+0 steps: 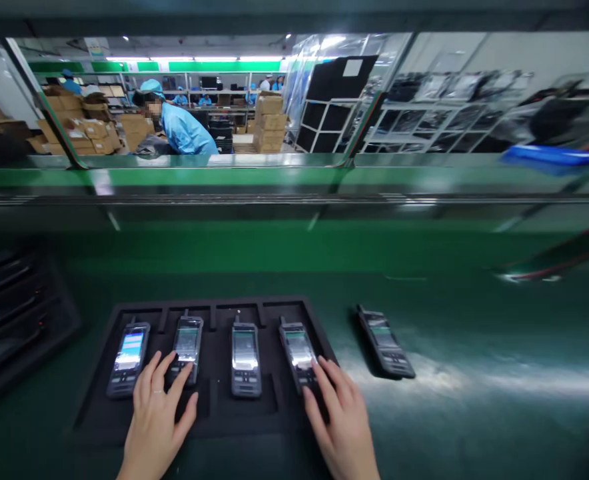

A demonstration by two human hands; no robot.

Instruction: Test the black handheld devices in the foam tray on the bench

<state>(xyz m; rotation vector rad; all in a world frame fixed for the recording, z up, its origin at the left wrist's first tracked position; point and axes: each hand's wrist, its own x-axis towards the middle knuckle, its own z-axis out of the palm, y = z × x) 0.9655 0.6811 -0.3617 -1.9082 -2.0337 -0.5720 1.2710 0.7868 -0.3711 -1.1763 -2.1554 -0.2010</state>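
Observation:
A black foam tray (244,423) lies before me with several antenna-topped handheld phones in a row. My left hand (157,407) is open, fingers spread, its fingertips over the keypad of the second phone (188,340). To its left is the first phone (128,360), its screen lit blue and white. The third phone (246,360) lies untouched between my hands. My right hand (342,413) has its fingers apart at the lower end of the rightmost phone in the tray (297,343), covering part of its keypad. Another phone (385,343) rests on the bench right of the tray.
A second dark tray (19,333) with several devices stands at the left. The green bench (474,427) runs to a metal-edged ledge (274,199). Beyond it are a person in blue workwear (187,130), stacked cartons (269,123) and racks (424,120). A blurred blue object (554,157) is upper right.

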